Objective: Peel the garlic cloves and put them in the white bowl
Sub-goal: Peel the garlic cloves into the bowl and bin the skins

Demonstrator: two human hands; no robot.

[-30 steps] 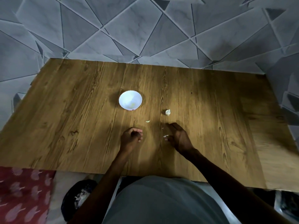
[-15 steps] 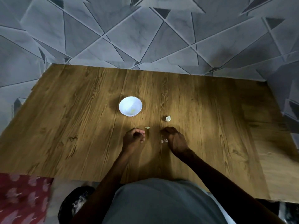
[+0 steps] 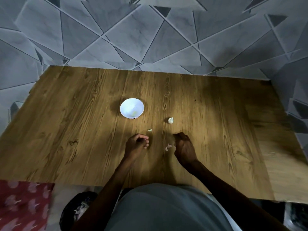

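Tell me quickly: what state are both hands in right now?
Left hand: fingers curled; whether it holds anything cannot be told.
Right hand: curled, pinching a pale garlic scrap.

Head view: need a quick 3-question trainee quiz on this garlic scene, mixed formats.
1. Where is the garlic clove relative to the white bowl? A inside it; B on the table, to its right; C to its left.
2. True or false: the left hand touches the bowl.
3. Fill in: the peel scraps lie beside the ___ hand.
Key: 1 B; 2 false; 3 right.
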